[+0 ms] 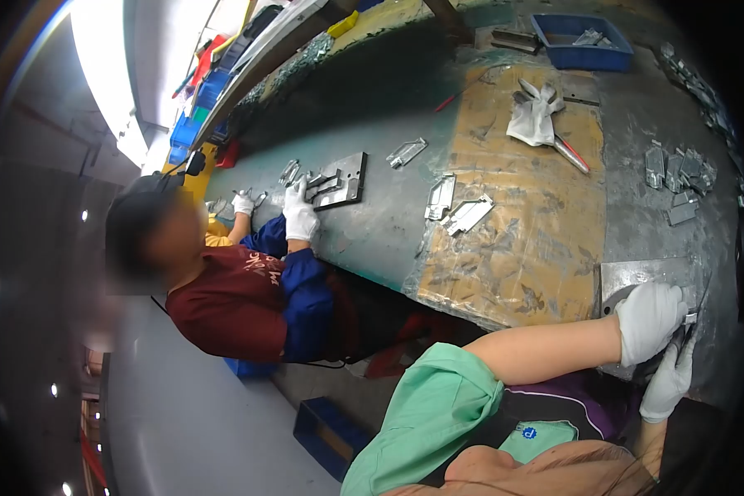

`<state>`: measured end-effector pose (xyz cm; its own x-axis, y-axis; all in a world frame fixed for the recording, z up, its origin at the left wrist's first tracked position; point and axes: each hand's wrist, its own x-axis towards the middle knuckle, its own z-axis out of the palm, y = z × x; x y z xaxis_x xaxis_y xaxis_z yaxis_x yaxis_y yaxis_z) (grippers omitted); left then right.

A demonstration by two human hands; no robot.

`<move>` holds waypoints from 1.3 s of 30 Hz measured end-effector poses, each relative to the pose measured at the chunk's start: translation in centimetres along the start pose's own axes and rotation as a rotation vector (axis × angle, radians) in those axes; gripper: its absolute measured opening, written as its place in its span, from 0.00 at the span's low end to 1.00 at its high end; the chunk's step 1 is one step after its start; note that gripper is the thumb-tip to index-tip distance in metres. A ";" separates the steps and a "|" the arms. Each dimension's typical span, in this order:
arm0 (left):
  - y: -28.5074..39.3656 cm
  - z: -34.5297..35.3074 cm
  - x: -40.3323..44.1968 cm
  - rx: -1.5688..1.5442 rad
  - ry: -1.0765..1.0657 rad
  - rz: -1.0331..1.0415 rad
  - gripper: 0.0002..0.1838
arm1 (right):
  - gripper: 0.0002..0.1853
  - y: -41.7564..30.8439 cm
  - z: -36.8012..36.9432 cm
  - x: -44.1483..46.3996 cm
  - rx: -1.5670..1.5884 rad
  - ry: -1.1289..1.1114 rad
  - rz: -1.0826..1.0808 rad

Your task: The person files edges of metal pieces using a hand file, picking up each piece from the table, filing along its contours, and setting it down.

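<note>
My left hand [651, 322], in a white glove, is closed with its fingertips on a small shiny metal part [691, 317] near the right side of the bench. Under and beside it lies a flat metal plate [636, 274] with holes. My right hand [668, 383], also gloved in white, is just below the left, its fingers reaching up to the same spot. Something thin and dark lies at those fingertips; its kind is hidden. Several loose metal parts [679, 170] lie on the bench farther up.
Cardboard under clear film [521, 273] covers the middle bench, with metal brackets [469, 215], a white glove [533, 116] and a red-handled tool [572, 155] on it. A blue bin [583, 54] with metal parts stands behind. At left, a co-worker's gloved hand [301, 217] touches a metal fixture [341, 182].
</note>
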<state>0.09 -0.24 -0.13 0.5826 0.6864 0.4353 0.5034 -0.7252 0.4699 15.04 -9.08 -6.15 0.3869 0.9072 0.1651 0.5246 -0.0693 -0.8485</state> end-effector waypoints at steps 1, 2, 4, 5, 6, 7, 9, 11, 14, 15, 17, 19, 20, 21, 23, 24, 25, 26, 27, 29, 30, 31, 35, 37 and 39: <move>0.1 -0.3 0.2 0.018 -0.060 -0.011 0.07 | 0.24 -0.8 0.0 -0.2 0.041 -0.016 0.026; 0.1 -0.6 0.3 0.014 -0.055 -0.006 0.07 | 0.24 -1.3 -0.2 -0.3 0.079 -0.029 0.053; 0.1 -1.1 0.6 -0.101 -0.130 -0.102 0.10 | 0.25 0.7 -0.7 -0.1 -0.008 -0.087 0.005; 0.1 -0.9 0.5 -0.071 -0.078 -0.057 0.12 | 0.26 1.3 -1.1 -0.1 -0.016 -0.122 -0.034; 0.0 -0.8 0.4 -0.091 -0.057 -0.032 0.12 | 0.26 1.7 -1.2 0.0 0.103 -0.111 -0.020; -0.1 -1.0 0.4 -0.107 -0.039 -0.012 0.13 | 0.27 -0.3 -2.1 0.4 -0.063 -0.139 0.062; -0.2 -0.4 0.3 -0.078 -0.054 -0.032 0.12 | 0.31 -6.5 -3.5 -0.3 -0.046 -0.123 0.146; -0.1 -1.2 0.4 -0.080 -0.090 -0.052 0.10 | 0.36 -8.8 -5.6 -0.5 -0.146 -0.166 -0.038; 0.1 -1.5 0.4 -0.175 -0.106 -0.173 0.15 | 0.34 -12.9 -6.7 0.3 -0.676 -0.243 -0.419; -0.7 0.2 0.1 -0.182 0.006 -0.082 0.16 | 0.32 -14.2 -7.2 0.6 -0.846 -0.309 -0.403; 0.4 -1.9 0.3 -0.098 -0.057 -0.136 0.12 | 0.31 -15.2 -7.3 1.2 -0.791 -0.330 -0.438; -0.7 -1.2 0.2 -0.065 -0.132 -0.034 0.08 | 0.31 -14.9 -6.8 2.2 -0.841 -0.339 -0.421; -0.4 -1.8 0.3 -0.086 -0.148 -0.032 0.10 | 0.32 -14.6 -6.8 1.9 -0.865 -0.331 -0.420; -0.2 -1.9 0.4 -0.082 -0.141 -0.034 0.11 | 0.33 -14.5 -7.1 1.8 -0.879 -0.331 -0.432; -0.4 -1.8 0.1 -0.087 -0.107 -0.002 0.13 | 0.32 -15.0 -8.3 0.4 -0.945 -0.402 -0.379; -0.5 -1.8 0.2 -0.093 -0.101 0.005 0.13 | 0.31 -15.7 -8.9 0.1 -0.999 -0.463 -0.310; -0.5 -1.8 0.2 -0.096 -0.114 -0.017 0.13 | 0.31 -15.8 -9.0 0.3 -1.006 -0.464 -0.311; -0.4 -1.7 0.1 -0.099 -0.128 -0.043 0.13 | 0.31 -15.6 -8.9 0.8 -1.014 -0.547 -0.232; -0.1 -1.8 0.0 -0.101 -0.133 -0.044 0.13 | 0.31 -15.2 -8.8 1.3 -1.014 -0.629 -0.146; 0.7 -2.5 0.3 -0.112 -0.080 -0.085 0.12 | 0.29 -14.1 -7.8 2.4 -0.977 -0.652 -0.119; 0.8 -2.7 0.5 -0.116 -0.046 -0.104 0.12 | 0.29 -13.5 -7.5 2.4 -0.974 -0.642 -0.120; 0.6 -2.6 0.7 -0.087 -0.115 -0.124 0.12 | 0.29 -13.2 -7.3 2.4 -0.918 -0.453 -0.225; -0.4 -1.8 0.0 -0.102 -0.112 -0.029 0.14 | 0.29 -15.3 -9.5 0.6 -0.823 -0.268 -0.454; -0.3 -1.8 0.2 -0.146 -0.084 -0.032 0.14 | 0.29 -15.6 -9.8 0.3 -0.905 -0.395 -0.466; -0.1 -1.9 0.0 -0.183 -0.074 -0.028 0.14 | 0.32 -16.2 -8.9 1.2 -1.002 -0.497 -0.405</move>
<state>-1.12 -0.07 1.30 0.6189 0.6951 0.3657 0.3992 -0.6794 0.6157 13.76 -10.53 12.32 -0.1640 0.9839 -0.0703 0.9857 0.1663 0.0280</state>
